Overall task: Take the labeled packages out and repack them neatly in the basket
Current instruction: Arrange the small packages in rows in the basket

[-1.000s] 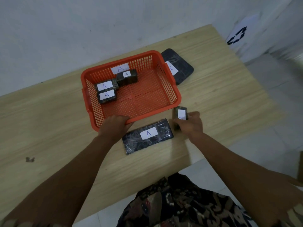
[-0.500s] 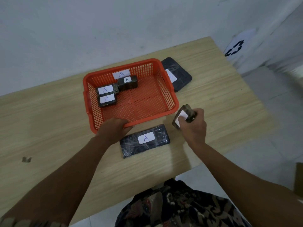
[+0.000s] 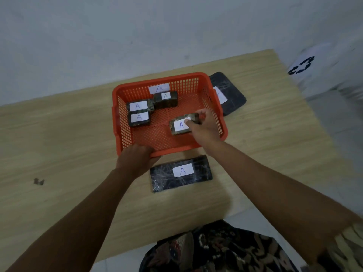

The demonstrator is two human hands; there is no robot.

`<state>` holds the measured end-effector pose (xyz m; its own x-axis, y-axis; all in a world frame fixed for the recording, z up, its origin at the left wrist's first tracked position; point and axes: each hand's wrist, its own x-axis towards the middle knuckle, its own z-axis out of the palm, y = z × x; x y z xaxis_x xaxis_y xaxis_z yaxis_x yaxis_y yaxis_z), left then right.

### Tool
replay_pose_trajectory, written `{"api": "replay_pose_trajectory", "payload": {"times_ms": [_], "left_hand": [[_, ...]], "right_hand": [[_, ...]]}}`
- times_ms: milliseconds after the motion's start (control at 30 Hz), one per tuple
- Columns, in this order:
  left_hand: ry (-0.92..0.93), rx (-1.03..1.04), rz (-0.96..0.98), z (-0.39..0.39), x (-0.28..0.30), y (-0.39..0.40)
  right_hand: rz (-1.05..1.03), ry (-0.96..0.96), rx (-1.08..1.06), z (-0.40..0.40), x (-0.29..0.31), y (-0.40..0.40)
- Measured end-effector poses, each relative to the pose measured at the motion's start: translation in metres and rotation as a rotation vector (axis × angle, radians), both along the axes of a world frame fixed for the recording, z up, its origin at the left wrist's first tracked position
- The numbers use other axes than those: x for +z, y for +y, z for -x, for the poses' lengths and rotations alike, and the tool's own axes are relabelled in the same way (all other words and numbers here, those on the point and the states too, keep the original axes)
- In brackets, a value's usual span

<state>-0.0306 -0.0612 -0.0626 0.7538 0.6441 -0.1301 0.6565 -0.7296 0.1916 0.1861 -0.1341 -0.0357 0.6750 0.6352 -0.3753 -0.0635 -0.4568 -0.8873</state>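
Three small packages (image 3: 138,113) sit in the basket (image 3: 224,132); right hand (image 3: 204,126) grips a fourth package (image 3: 181,125) inside. Left hand (image 3: 135,159) clasps the rim. Two flat packages (image 3: 181,173) wait on the surface (image 3: 68,144) — roughly half repacked.

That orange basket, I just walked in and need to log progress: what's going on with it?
A person is repacking labeled packages into the orange basket. The left hand grips its near rim, while the right hand holds a small package marked A over the basket floor. Three small packages already sit in the far left corner. A long flat package lies on the table in front of the basket, another flat one behind it.
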Motion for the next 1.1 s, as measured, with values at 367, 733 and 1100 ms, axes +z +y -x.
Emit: {"api": "replay_pose_trajectory", "payload": {"times_ms": [367,733,1100], "left_hand": [[0.038,-0.001,-0.031,-0.001,-0.003,0.002],[0.015,-0.001,-0.031,-0.001,-0.006,0.003],[0.027,0.014,0.054,-0.003,-0.001,0.002]], "right_hand": [[0.098,0.176,-0.030,-0.004,-0.040,0.073],[0.238,-0.256,0.212,-0.008,-0.034,0.079],[-0.333,-0.834,0.532,-0.012,-0.003,-0.037]]}}
